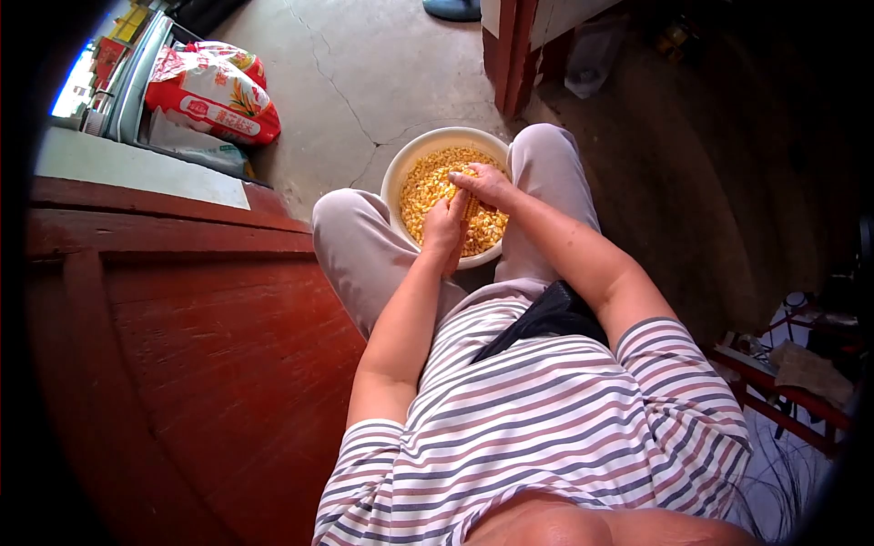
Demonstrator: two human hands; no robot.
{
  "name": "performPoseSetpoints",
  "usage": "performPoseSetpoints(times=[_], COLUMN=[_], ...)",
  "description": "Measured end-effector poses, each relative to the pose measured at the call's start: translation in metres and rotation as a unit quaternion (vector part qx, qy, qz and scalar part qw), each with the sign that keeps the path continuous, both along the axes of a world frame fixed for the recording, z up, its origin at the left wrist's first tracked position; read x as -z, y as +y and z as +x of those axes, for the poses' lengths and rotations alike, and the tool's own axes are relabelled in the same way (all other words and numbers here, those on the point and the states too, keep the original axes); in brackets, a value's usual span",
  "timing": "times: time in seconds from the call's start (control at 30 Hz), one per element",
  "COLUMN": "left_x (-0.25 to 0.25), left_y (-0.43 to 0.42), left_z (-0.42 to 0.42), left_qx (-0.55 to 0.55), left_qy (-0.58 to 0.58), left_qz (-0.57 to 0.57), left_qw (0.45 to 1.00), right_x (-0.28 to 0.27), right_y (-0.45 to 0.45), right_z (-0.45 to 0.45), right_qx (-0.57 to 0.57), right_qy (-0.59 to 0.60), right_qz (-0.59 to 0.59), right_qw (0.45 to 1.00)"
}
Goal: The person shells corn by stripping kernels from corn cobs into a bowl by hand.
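Head view, facing downward

Yellow kernels (423,187), cream basin (446,136), white shirt (546,409) with mauve-and-navy stripes

And here on the red-and-white bag (214,105), there's printed lettering on show; pale characters across the red; too small and blurred to read with certainty.

Bowl (391,187) smooth; panel (228,346) glossy wood; trousers (360,232) cloth.
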State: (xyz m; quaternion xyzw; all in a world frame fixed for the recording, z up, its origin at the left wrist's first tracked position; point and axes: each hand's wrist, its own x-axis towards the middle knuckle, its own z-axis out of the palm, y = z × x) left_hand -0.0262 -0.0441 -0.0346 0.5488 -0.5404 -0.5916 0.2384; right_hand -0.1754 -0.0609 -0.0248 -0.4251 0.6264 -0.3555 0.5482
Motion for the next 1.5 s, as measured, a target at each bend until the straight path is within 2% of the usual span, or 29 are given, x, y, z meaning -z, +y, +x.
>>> performPoseSetpoints(times=[0.03, 0.07, 0.17, 0.3, 0.37, 0.4, 0.43, 0.6, 0.67, 0.7, 0.73, 0.77, 0.83, 0.9, 1.0, 1.03, 1.1, 1.13, 1.17, 1.23, 1.27, 1.3, 1.37, 1.5], left_x=[-0.005, -0.030, -0.042, -0.040, -0.042, -0.026, 0.005, -0.012, -0.019, -0.023, -0.027, -0.030, 0.000, 0.006, -0.007, -0.006, -0.004, -0.003, -0.002, 0.002, -0.013, -0.022, -0.032, -0.023], left_y=[0.002, 0.010, 0.013, 0.017, 0.019, 0.013, 0.004, 0.005, 0.006, 0.008, 0.012, 0.015, 0.004, -0.001, 0.002, 0.002, 0.002, 0.000, 0.000, 0.002, 0.007, 0.011, 0.015, 0.015], left_z=[-0.001, -0.006, -0.008, -0.009, -0.006, -0.002, 0.004, 0.003, 0.003, 0.000, -0.004, -0.006, 0.004, 0.006, 0.007, 0.006, 0.002, 0.002, 0.002, 0.000, -0.003, -0.005, -0.008, -0.010], left_qx=[-0.002, -0.028, -0.025, -0.056, -0.034, -0.034, -0.034, -0.038, 0.035, 0.035, -0.011, -0.057, -0.033, -0.007, -0.040, -0.039, -0.008, 0.021, 0.021, 0.021, 0.000, 0.000, -0.027, -0.046], left_qy=[0.010, 0.066, 0.073, 0.158, 0.013, 0.013, 0.042, 0.154, -0.023, -0.022, 0.116, 0.251, 0.210, 0.166, 0.207, 0.206, 0.140, 0.030, 0.030, -0.010, 0.023, 0.023, 0.094, 0.088], left_qz=[-0.004, 0.027, 0.005, -0.029, -0.123, -0.125, -0.122, -0.060, -0.073, -0.072, -0.029, 0.014, -0.008, -0.031, 0.123, 0.122, 0.097, 0.039, 0.040, -0.071, -0.022, -0.021, -0.044, -0.050], left_qw=[1.000, 0.997, 0.997, 0.985, 0.992, 0.991, 0.991, 0.986, 0.997, 0.997, 0.993, 0.966, 0.977, 0.986, 0.970, 0.970, 0.985, 0.999, 0.999, 0.997, 0.999, 1.000, 0.994, 0.994], right_x=[0.006, -0.001, -0.004, -0.007, -0.014, -0.013, -0.010, -0.015, -0.008, -0.005, -0.002, -0.001, -0.013, -0.018, -0.017, -0.017, -0.013, -0.010, -0.004, 0.009, 0.011, 0.016, 0.025, 0.011], right_y=[0.000, 0.001, 0.003, 0.002, 0.004, 0.003, 0.001, 0.003, 0.001, 0.000, -0.001, -0.002, 0.001, 0.002, 0.001, 0.001, 0.002, 0.001, 0.001, -0.002, -0.002, -0.003, -0.006, 0.000], right_z=[0.001, 0.000, -0.002, 0.000, -0.001, -0.002, -0.003, -0.003, -0.004, -0.004, -0.005, -0.005, -0.008, -0.009, -0.008, -0.009, -0.007, -0.004, -0.002, -0.002, -0.003, -0.005, -0.005, -0.004], right_qx=[0.023, 0.024, 0.026, 0.042, 0.020, 0.019, 0.018, 0.024, 0.015, 0.016, 0.026, 0.036, 0.012, -0.011, -0.014, -0.029, -0.043, -0.031, -0.019, -0.007, -0.003, 0.001, 0.002, 0.015], right_qy=[-0.026, -0.035, -0.033, -0.016, -0.012, -0.012, -0.016, -0.029, -0.018, -0.017, -0.009, -0.001, -0.013, -0.026, -0.046, -0.012, 0.021, 0.052, 0.084, 0.104, 0.119, 0.133, 0.147, 0.135], right_qz=[-0.016, 0.012, 0.003, -0.020, 0.005, 0.003, -0.001, 0.000, -0.004, -0.004, -0.019, -0.035, -0.002, 0.030, 0.020, 0.027, 0.034, 0.011, -0.012, -0.034, -0.034, -0.034, -0.054, -0.058], right_qw=[0.999, 0.999, 0.999, 0.999, 1.000, 1.000, 1.000, 0.999, 1.000, 1.000, 0.999, 0.999, 1.000, 0.999, 0.999, 0.999, 0.998, 0.998, 0.996, 0.994, 0.992, 0.990, 0.988, 0.989])
